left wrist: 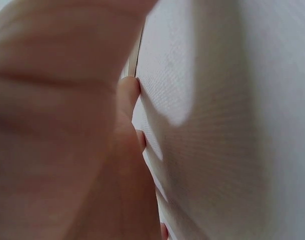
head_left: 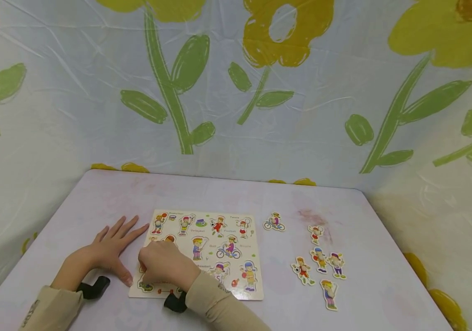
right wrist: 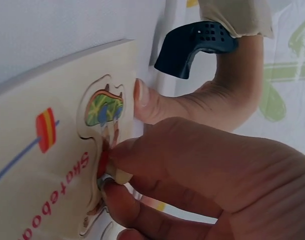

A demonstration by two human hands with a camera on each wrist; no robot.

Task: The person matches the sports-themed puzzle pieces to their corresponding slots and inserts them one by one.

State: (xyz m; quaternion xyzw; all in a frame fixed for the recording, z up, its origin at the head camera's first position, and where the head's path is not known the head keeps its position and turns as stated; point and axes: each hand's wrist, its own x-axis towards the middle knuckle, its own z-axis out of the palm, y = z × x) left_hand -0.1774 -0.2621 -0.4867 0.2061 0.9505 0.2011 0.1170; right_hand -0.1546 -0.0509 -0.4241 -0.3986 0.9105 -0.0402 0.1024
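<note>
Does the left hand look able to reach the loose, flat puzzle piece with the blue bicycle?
Probably yes: the left hand holds nothing, and across the far part of the cream rectangular board, beyond the right hand, the way to the bicycle piece looks free.

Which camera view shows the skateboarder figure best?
Right wrist: the skateboarder figure appears close up, partly behind the right hand. Head shows mainly its lower end past that hand; left wrist shows none.

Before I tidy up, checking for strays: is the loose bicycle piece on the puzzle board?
No, the bicycle piece lies on the table beside the board.
</note>
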